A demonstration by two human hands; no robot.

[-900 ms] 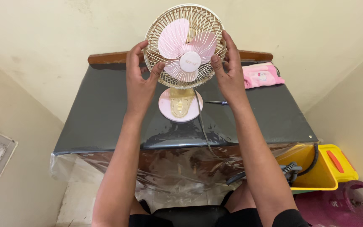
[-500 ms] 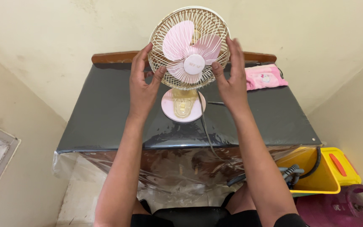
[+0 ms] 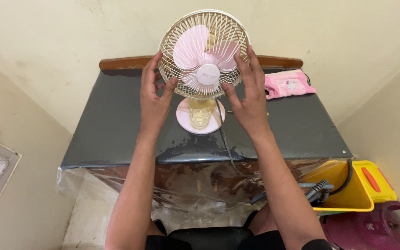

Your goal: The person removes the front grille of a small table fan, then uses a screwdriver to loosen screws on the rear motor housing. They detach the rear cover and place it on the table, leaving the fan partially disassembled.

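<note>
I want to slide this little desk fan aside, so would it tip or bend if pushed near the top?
Probably tips: the fan carries a wide grille above a small round base. The thin wire grille likely flexes under the fingers. It looks like light plastic.

Soft, even light (tabletop glare)
</note>
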